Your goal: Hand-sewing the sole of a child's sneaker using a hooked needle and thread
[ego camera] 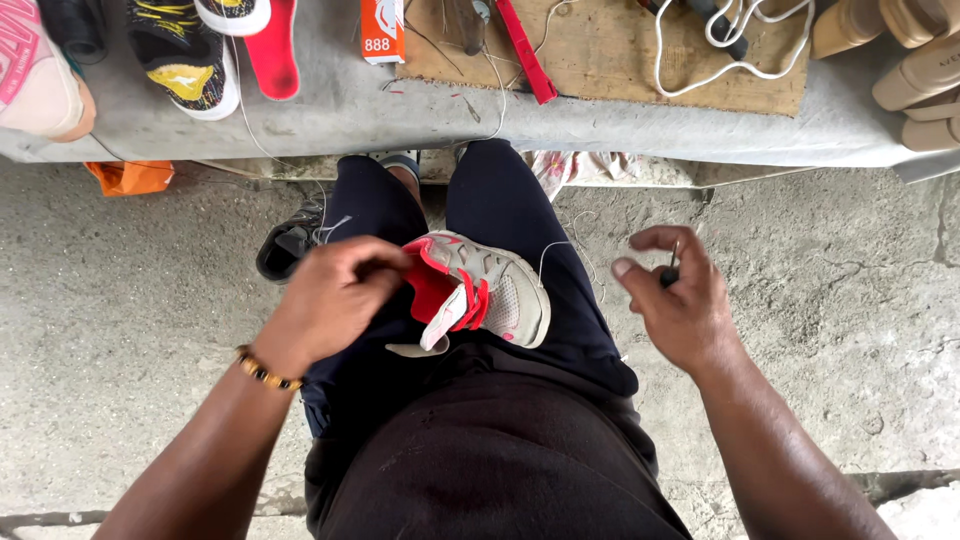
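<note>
While the small grey-and-red shoe (480, 292) rests on our lap, our left hand (335, 300) pinches its red collar, fingers closed on the edge. Our right hand (678, 300) is held off to the side, closed around a dark-handled tool (668, 274), a white thread (560, 250) trailing from the shoe. Ahead, the desk (340, 110) carries sneakers (185, 55), a red insole (275, 50) and a white cord (730, 45).

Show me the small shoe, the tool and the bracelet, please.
shoe (500, 290): head view, on its grey mesh side.
tool (668, 275): head view, on its dark handle in the right hand.
bracelet (265, 372): head view, on the beads at the left wrist.
</note>
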